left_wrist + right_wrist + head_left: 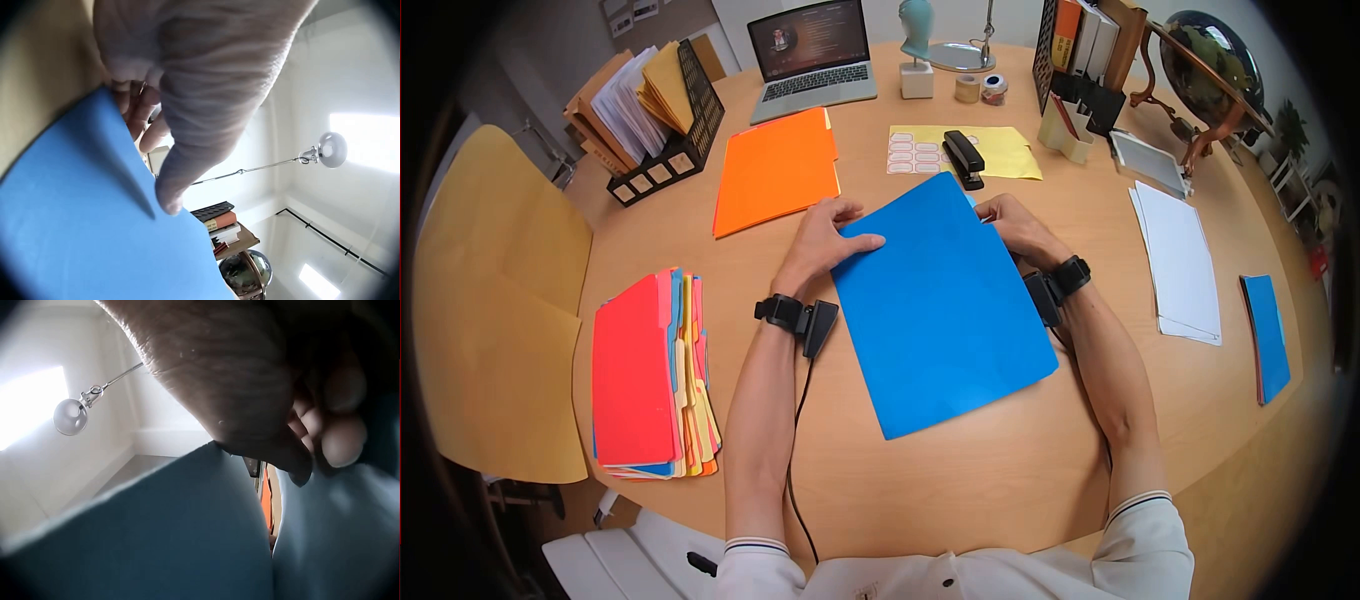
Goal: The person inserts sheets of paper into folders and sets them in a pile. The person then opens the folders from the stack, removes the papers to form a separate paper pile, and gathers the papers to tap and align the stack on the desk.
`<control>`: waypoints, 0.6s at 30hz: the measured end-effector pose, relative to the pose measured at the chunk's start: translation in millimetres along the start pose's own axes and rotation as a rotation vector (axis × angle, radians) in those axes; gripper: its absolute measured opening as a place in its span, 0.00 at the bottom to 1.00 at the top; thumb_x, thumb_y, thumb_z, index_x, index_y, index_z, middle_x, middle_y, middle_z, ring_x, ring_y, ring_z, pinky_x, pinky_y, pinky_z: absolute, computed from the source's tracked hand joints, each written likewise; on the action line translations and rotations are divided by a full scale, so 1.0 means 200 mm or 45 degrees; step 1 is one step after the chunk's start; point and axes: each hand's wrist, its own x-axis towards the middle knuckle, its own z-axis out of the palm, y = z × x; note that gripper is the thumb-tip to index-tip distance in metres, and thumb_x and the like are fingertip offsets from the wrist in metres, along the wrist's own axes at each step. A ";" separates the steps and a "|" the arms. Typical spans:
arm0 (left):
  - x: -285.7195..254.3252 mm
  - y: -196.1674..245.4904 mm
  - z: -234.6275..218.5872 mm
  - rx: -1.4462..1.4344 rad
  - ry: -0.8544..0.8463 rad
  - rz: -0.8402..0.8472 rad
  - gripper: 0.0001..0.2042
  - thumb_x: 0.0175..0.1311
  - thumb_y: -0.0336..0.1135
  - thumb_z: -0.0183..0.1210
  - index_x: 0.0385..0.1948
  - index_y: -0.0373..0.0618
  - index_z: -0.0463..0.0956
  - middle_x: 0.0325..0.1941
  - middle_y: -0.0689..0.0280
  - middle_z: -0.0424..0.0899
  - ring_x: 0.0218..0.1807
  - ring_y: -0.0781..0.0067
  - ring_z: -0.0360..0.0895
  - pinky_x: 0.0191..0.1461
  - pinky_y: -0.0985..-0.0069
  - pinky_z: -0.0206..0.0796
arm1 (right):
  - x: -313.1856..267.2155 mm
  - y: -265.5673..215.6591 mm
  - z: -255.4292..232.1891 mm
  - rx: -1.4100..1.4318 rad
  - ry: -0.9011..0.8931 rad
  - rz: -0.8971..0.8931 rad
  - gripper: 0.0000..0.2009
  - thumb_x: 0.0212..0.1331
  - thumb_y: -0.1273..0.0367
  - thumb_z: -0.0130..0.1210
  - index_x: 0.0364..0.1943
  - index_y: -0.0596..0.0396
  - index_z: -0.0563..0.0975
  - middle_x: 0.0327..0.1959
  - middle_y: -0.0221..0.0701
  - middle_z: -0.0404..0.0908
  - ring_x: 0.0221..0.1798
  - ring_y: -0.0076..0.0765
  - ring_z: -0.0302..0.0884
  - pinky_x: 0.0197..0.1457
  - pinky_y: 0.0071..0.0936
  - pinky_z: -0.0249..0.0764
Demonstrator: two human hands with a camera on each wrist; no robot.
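A blue file folder (950, 310) is held slanted over the middle of the desk. At its upper left edge is my left hand (815, 245), its thumb (169, 197) lying on the front face and its other fingers behind the edge. My right hand (1025, 232) grips the folder at the upper right edge, fingers partly hidden behind it. In the right wrist view, two blue leaves stand apart, with the thumb (300, 469) and curled fingers (344, 440) at the farther leaf. Past the folder's top lies a black stapler (964, 160) on yellow and label sheets (1010, 155).
An orange folder (778, 170) lies at left, above a stack of coloured folders (640, 370). White papers (1178, 265) and a narrow blue stack (1266, 340) lie right. Behind are a laptop (813, 60), a file rack (665, 150), tape rolls (968, 90) and a globe (1212, 70).
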 end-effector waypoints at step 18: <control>0.00 0.04 0.05 0.452 -0.102 0.038 0.19 0.50 0.36 0.76 0.39 0.37 0.80 0.38 0.60 0.77 0.44 0.65 0.73 0.49 0.68 0.68 | -0.05 -0.06 -0.05 0.133 0.184 0.092 0.14 0.66 0.64 0.62 0.47 0.59 0.77 0.23 0.26 0.78 0.17 0.18 0.69 0.16 0.19 0.61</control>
